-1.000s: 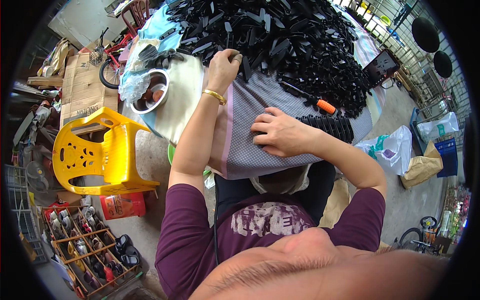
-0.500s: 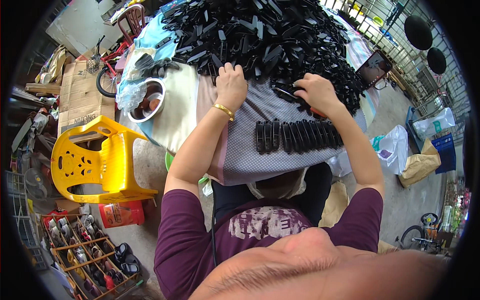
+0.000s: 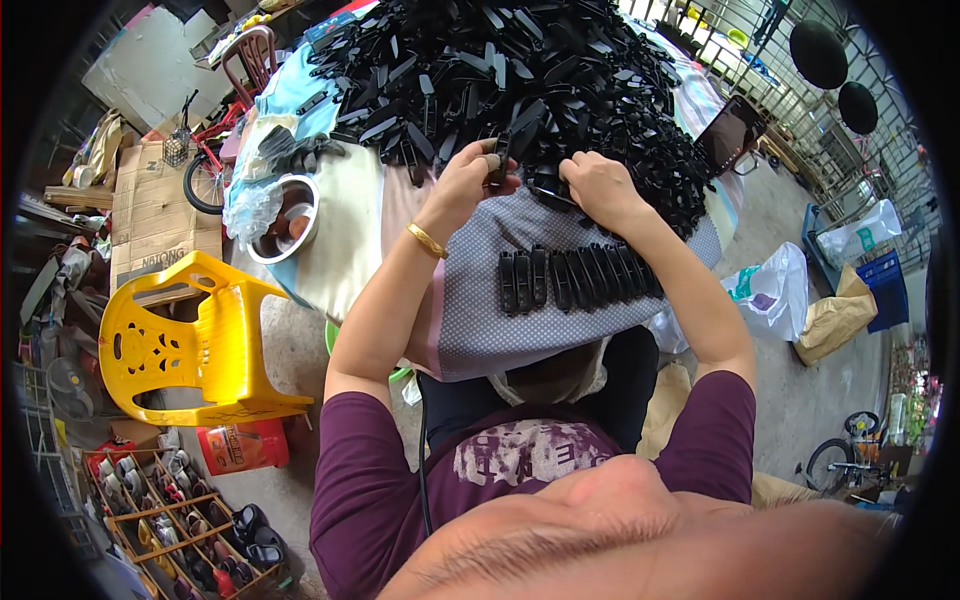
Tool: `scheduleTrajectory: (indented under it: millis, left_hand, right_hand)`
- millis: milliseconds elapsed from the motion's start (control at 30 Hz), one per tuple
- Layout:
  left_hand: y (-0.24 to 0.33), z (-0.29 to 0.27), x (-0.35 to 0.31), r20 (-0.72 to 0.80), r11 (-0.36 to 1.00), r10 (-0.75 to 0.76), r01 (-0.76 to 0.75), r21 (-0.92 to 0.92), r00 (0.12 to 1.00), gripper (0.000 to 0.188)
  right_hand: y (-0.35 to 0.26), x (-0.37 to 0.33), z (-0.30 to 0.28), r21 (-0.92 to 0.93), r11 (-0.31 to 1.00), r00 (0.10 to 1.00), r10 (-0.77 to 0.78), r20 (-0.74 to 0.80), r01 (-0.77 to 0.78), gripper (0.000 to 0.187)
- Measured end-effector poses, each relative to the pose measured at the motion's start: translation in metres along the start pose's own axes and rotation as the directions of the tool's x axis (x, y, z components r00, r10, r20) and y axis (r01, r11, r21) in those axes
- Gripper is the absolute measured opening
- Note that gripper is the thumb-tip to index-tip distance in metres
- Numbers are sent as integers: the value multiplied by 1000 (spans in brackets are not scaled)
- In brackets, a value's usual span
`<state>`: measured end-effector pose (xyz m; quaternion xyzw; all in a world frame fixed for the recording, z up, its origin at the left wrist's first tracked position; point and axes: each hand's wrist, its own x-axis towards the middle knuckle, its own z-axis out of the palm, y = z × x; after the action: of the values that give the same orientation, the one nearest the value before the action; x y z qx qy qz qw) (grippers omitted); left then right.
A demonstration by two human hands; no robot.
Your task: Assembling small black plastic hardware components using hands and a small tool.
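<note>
A crowded yard is spreading out around a table [image 3: 350,230] that is wearing a grey dotted cloth [image 3: 480,310], and a huge heap of black plastic pieces [image 3: 520,70] is sitting on it. The left hand [image 3: 465,180] is pinching one black piece [image 3: 502,155] at the front edge of the heap, fingers closed on it. The right hand [image 3: 598,185] is resting just beside it, fingers curled down into the heap; I cannot tell if it is holding anything. A tidy row of black pieces [image 3: 575,278] is lying on the cloth, close to the person.

The heap is looking tall and loose, so pulling from its front edge could be making pieces slide down onto the neat row and mess it up, or roll off the table. The pinched piece could also slip.

Half a second ago the right hand was further to the right; now both hands are sitting close together.

A metal bowl [image 3: 285,215] is standing on the left of the table, and a yellow plastic chair [image 3: 185,345] is waiting on the floor nearby
</note>
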<state>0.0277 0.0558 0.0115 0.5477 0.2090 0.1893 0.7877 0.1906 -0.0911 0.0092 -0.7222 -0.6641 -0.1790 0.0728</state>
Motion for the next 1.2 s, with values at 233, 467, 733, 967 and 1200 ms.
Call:
scheduleTrajectory:
  millis: [233, 467, 733, 967, 1200]
  left_hand:
    - [-4, -3, 0, 87, 994, -41, 50, -101, 995, 26]
    - [-3, 2, -4, 154, 974, -45, 78, -214, 987, 25]
    - [-11, 2, -5, 393, 937, 36, 106, -332, 919, 27]
    - [-10, 5, -8, 413, 953, 18, 109, -282, 910, 26]
    - [-9, 10, -13, 403, 976, 36, 55, -213, 915, 29]
  right_hand:
    - [1, 13, 6, -27, 999, 996, -34, 88, 37, 13]
    - [5, 16, -19, 331, 929, 958, 231, -171, -166, 15]
    - [-27, 10, -34, 812, 580, 947, 295, -131, -68, 21]
    - [-39, 4, -40, 880, 472, 892, 420, -170, -55, 14]
    - [-45, 6, -31, 613, 787, 824, 304, -477, 64, 13]
